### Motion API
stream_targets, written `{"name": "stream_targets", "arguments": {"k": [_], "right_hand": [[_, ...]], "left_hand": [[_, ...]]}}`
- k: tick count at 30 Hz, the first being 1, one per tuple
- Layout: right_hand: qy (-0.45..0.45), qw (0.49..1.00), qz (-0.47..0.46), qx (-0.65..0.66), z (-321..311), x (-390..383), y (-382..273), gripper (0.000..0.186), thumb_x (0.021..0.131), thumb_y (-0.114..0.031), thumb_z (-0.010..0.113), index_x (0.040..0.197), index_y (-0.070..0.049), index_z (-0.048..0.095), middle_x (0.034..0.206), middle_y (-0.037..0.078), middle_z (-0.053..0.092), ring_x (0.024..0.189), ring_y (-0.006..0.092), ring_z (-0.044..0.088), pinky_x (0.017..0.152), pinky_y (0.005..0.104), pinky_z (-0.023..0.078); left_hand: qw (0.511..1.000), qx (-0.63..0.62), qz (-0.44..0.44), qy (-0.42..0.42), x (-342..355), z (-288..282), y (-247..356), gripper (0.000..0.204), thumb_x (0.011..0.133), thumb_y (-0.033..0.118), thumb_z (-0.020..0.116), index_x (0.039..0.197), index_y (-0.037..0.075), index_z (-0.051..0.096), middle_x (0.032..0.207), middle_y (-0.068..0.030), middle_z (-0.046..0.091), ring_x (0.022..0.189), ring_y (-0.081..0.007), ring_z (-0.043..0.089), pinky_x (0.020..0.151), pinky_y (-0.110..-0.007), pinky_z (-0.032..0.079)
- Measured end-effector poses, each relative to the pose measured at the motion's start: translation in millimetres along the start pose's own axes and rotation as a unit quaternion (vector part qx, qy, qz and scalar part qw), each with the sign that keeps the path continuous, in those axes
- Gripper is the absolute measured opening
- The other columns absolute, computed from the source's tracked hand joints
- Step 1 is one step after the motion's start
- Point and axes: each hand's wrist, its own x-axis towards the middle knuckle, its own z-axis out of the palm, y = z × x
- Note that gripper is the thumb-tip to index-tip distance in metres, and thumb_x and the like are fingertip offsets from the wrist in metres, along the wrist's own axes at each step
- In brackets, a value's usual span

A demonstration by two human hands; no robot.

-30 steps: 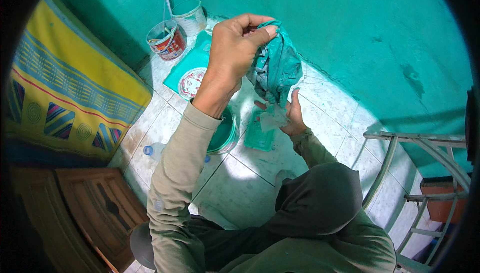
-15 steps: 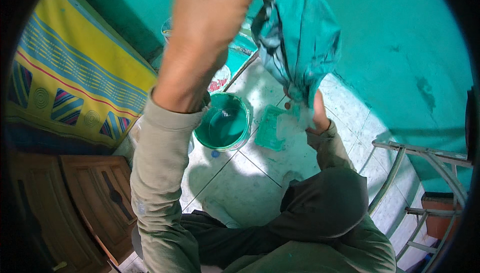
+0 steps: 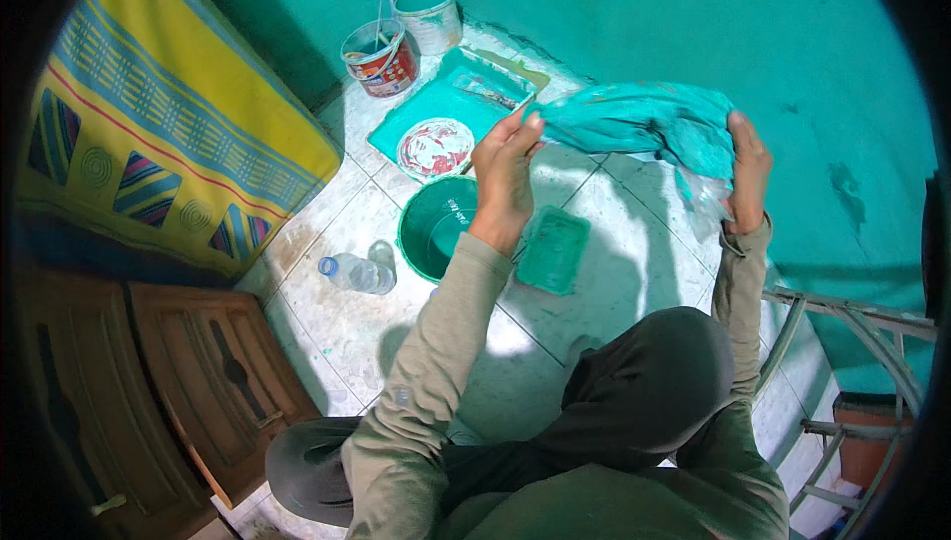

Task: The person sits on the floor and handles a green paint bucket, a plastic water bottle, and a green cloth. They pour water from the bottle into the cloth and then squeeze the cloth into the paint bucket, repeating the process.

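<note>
On the left, a yellow patterned cloth (image 3: pixel 188 114) beyond brown wooden doors (image 3: pixel 193 342); on the right, a metal ladder (image 3: pixel 852 430).

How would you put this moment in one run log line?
left hand: pinching crumpled teal bag | right hand: holding bag's other end | bag: raised, stretched sideways | floor: green bucket, green tray, clear bottle

The paint bucket (image 3: pixel 412 223) looks like smooth plastic, standing on faintly glossy floor tiles (image 3: pixel 327 218). Left of it are a clear, shiny plastic bottle (image 3: pixel 359 274), matt patterned cloth (image 3: pixel 168 124) and grooved wooden cabinet doors (image 3: pixel 223 372); right, a dull metal ladder (image 3: pixel 879 330); above right, a wrinkled turquoise bundle (image 3: pixel 629 112), cloth or plastic unclear.
</note>
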Motion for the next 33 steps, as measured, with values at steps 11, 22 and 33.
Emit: {"name": "stream_targets", "arguments": {"k": [11, 22, 33], "right_hand": [[0.013, 1.000, -0.006, -0.011, 29, -14, -11, 0.033, 0.096, -0.026, 0.051, 0.100, 0.002, 0.067, 0.097, 0.011, 0.068, 0.090, 0.0185, 0.062, 0.082, 0.0341, 0.048], [-0.004, 0.997, 0.067, -0.022, 64, -33, 33, 0.038, 0.095, -0.030, 0.055, 0.114, 0.002, 0.062, 0.102, 0.008, 0.064, 0.089, 0.0146, 0.056, 0.085, 0.0298, 0.044], [-0.124, 0.905, 0.183, 0.365, 79, -71, 113, 0.059, 0.097, -0.048, 0.047, 0.129, 0.001, 0.049, 0.123, 0.014, 0.058, 0.108, 0.0234, 0.061, 0.088, 0.0387, 0.054]], "left_hand": [[0.994, 0.069, 0.068, 0.041, 7, -29, -2, 0.030, 0.087, 0.009, 0.065, 0.115, -0.001, 0.059, 0.099, -0.0048, 0.063, 0.088, -0.0137, 0.058, 0.082, -0.029, 0.046], [0.984, 0.084, 0.152, 0.038, 17, -45, 49, 0.027, 0.085, 0.007, 0.068, 0.110, -0.002, 0.064, 0.096, -0.0081, 0.067, 0.082, -0.0130, 0.062, 0.074, -0.024, 0.050], [0.937, 0.297, 0.173, -0.068, 14, 42, 64, 0.023, 0.083, 0.006, 0.070, 0.103, -0.004, 0.068, 0.087, -0.0045, 0.067, 0.079, -0.0099, 0.057, 0.073, -0.023, 0.044]]}}
